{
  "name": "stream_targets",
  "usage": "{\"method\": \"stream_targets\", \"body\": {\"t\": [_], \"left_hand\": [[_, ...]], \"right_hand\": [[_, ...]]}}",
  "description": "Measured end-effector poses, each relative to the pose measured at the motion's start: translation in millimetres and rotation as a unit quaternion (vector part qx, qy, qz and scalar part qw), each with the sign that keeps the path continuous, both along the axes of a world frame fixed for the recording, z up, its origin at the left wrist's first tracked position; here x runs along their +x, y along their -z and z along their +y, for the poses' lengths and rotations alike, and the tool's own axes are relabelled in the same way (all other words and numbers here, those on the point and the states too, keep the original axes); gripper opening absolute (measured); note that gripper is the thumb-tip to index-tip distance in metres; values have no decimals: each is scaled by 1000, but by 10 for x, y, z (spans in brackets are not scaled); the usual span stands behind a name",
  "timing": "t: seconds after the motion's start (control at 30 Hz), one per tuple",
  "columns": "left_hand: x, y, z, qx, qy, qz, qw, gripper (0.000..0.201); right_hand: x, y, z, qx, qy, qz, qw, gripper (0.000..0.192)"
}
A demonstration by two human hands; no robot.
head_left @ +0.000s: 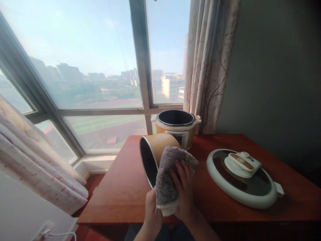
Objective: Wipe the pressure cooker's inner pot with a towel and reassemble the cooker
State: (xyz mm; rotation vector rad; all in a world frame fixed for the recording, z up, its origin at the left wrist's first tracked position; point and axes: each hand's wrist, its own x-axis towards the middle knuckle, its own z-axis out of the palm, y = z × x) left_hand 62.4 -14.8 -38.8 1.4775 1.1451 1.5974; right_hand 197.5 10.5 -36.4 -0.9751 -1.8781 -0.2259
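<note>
Left hand: closed on the near rim of the pot; most of its fingers are hidden, so I cannot tell whether it also pinches some cloth.
Right hand: fingers bent and spread over the cloth, holding it against the pot, just beside the left hand.
Cloth: grey, bunched, pale at its ends, covering the pot's right part; a loose fold slipping under the left hand could weaken that hold.
Pot: tipped on its side, black mouth facing left; whether it rests on the table or is held above it is hidden.
Slip risk: the wall is round, so a hard push from the right hand could turn the pot out of the left; a slack left grip could drop its rim onto the wood.
Table: red-brown, near edge close under the hands; a pot rolling that way might go over.
Lid: flat at the right, knob up, apart from the pot; a wide right elbow could knock it.
Cooker: upright behind the pot, uncovered; contact cannot be told, but swinging the pot back could bump its panel.
Curtain: hanging behind the cooker, beside the window.
</note>
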Motion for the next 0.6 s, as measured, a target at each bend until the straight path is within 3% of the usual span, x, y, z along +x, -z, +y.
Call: {"method": "stream_targets", "body": {"t": [0.13, 0.33, 0.47, 0.6], "left_hand": [[-9, 62, -39, -4, -17, 66, 998, 56], [-8, 46, -173, 2, 29, 78, 997, 55], [-35, 142, -217, 28, 64, 120, 990, 49], [-61, 220, -200, 37, 52, 133, 989, 48]], "right_hand": [[30, -604, 186, -24, -33, -19, 999, 70], [2, -1436, 700, -165, -67, -41, 983, 42], [52, -1686, 1171, -298, -130, -47, 945, 30], [114, -1679, 1343, -336, -150, -4, 930, 32]]}}
